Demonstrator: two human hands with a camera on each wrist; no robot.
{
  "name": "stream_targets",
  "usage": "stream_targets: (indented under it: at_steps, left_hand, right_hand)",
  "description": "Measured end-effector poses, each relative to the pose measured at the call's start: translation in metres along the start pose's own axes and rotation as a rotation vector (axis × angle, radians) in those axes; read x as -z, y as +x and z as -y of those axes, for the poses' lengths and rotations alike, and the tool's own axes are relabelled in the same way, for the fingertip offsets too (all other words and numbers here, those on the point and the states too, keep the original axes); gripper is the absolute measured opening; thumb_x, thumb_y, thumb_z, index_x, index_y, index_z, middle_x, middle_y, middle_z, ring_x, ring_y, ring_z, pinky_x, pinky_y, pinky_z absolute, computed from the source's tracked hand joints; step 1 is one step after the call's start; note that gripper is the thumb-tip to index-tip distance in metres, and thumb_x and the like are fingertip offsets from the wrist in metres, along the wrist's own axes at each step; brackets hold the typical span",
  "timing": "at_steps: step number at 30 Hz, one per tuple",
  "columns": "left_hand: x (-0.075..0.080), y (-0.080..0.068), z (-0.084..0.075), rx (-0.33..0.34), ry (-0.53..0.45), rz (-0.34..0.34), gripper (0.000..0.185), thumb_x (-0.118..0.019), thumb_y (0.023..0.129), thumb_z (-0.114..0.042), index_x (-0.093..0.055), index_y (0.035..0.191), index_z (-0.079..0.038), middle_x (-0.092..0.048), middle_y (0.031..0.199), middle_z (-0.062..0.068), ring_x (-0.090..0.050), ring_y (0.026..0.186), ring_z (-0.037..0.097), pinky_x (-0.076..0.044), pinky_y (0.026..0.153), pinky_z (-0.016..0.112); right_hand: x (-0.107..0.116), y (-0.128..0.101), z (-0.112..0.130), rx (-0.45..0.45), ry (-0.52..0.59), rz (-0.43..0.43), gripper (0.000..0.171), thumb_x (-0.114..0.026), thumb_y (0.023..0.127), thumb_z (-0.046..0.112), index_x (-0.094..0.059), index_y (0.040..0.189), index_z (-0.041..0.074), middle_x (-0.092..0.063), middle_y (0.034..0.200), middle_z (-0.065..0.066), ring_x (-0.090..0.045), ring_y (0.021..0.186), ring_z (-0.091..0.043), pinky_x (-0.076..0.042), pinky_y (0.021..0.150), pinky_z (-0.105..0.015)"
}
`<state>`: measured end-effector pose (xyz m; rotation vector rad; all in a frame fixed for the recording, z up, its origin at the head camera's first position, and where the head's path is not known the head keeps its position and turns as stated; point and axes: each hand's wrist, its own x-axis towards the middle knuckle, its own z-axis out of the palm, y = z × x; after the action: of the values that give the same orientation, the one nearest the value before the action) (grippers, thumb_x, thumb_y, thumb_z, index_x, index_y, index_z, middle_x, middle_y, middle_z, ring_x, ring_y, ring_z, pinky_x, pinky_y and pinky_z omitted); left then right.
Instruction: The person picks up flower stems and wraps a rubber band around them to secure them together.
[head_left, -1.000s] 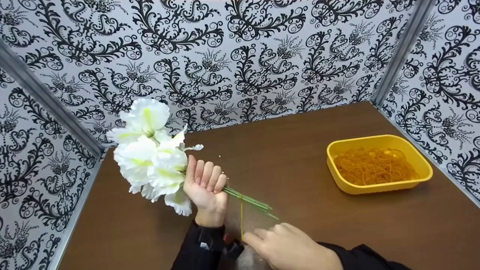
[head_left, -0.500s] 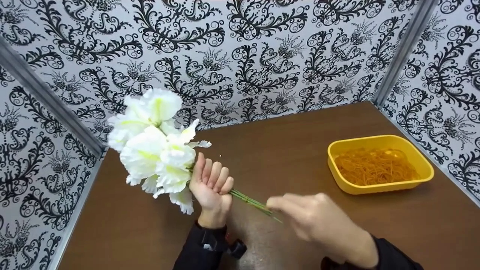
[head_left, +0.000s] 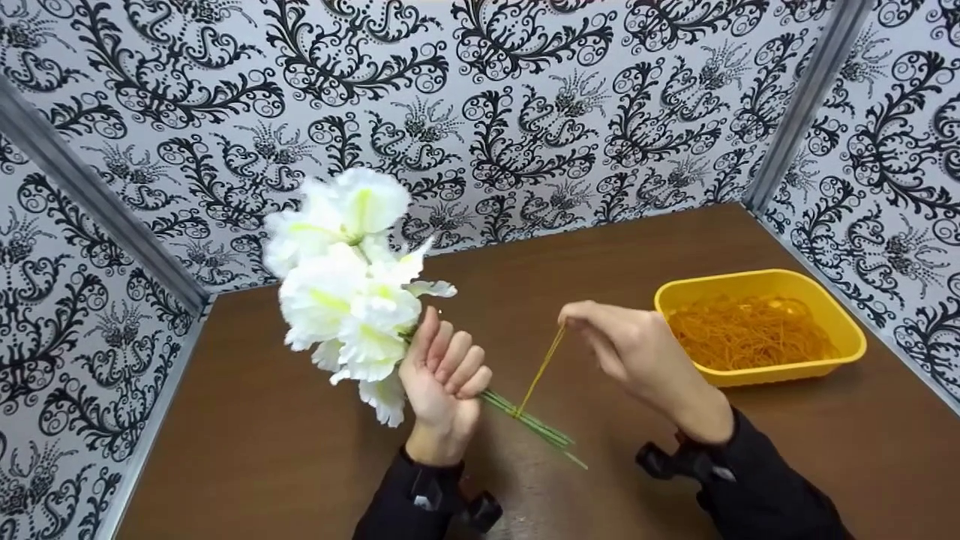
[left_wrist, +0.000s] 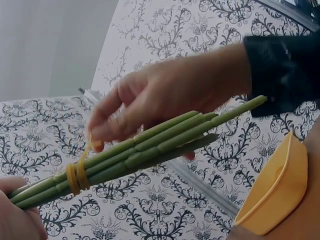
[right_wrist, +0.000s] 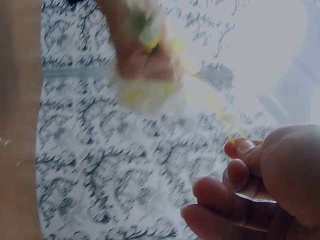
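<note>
A bunch of white artificial flowers (head_left: 352,300) with yellow-green streaks tilts up to the left. My left hand (head_left: 448,375) grips its green stems (head_left: 551,433) just below the blooms. Turns of a yellow rubber band (left_wrist: 77,177) circle the stems a little below that hand. Up and to the right of the stems, my right hand (head_left: 645,352) pinches the loose end of the band between thumb and forefinger, stretching it taut. In the right wrist view, two yellow strands run from the pinched fingertips (right_wrist: 245,145) to the blurred bouquet.
A yellow plastic tray (head_left: 780,379) of loose rubber bands (head_left: 750,334) stands on the brown table (head_left: 480,300), right behind the right hand. Patterned black-and-white panels (head_left: 525,112) wall the table at the back and sides.
The right hand has swung from below the stems, across them, to up and right, pulling the band over. The left hand and the bouquet have shifted a little to the right.
</note>
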<state>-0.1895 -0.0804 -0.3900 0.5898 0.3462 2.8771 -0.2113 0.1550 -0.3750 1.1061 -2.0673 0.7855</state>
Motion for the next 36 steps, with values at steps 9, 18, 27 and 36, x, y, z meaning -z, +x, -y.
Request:
stream_targets:
  at_steps: [9, 18, 27, 36]
  left_hand:
    - [0.000, -0.004, 0.005, 0.020, -0.185, 0.092, 0.052, -0.040, 0.108, -0.032, -0.021, 0.061, -0.019, -0.018, 0.051, -0.009, -0.013, 0.041, 0.004, -0.014, 0.039, 0.016]
    - [0.006, -0.002, -0.002, -0.145, -0.264, 0.103, 0.052, -0.038, 0.109, -0.030, -0.020, 0.062, -0.020, -0.017, 0.051, -0.009, -0.014, 0.043, 0.004, -0.015, 0.040, 0.017]
    - [0.004, 0.001, -0.015, -0.262, -0.233, 0.010, 0.053, -0.032, 0.110, -0.034, -0.018, 0.061, -0.021, -0.015, 0.050, -0.009, -0.011, 0.042, 0.005, -0.013, 0.039, 0.018]
    - [0.008, 0.002, -0.020, -0.325, -0.148, -0.030, 0.054, -0.030, 0.111, -0.034, -0.018, 0.060, -0.020, -0.014, 0.050, -0.008, -0.011, 0.042, 0.005, -0.012, 0.038, 0.018]
  right_hand:
    - [-0.048, -0.010, -0.027, -0.018, -0.007, 0.134, 0.020, -0.072, 0.092, 0.001, -0.071, 0.108, 0.012, -0.076, 0.097, 0.000, -0.073, 0.080, -0.015, -0.060, 0.068, -0.031]
    - [-0.102, -0.034, 0.012, 0.048, -0.115, 0.302, 0.023, -0.069, 0.087, 0.006, -0.069, 0.106, 0.019, -0.054, 0.062, 0.008, -0.041, 0.047, -0.005, -0.032, 0.040, -0.020]
    - [-0.099, -0.044, 0.077, 0.068, -0.204, 0.382, 0.011, -0.069, 0.091, 0.014, -0.063, 0.097, 0.022, -0.057, 0.070, 0.011, -0.053, 0.057, -0.004, -0.038, 0.044, -0.020]
    - [-0.071, -0.045, 0.101, 0.135, -0.308, 0.375, 0.018, -0.072, 0.087, 0.012, -0.058, 0.097, 0.016, -0.043, 0.059, 0.008, -0.042, 0.041, -0.009, -0.022, 0.035, -0.023]
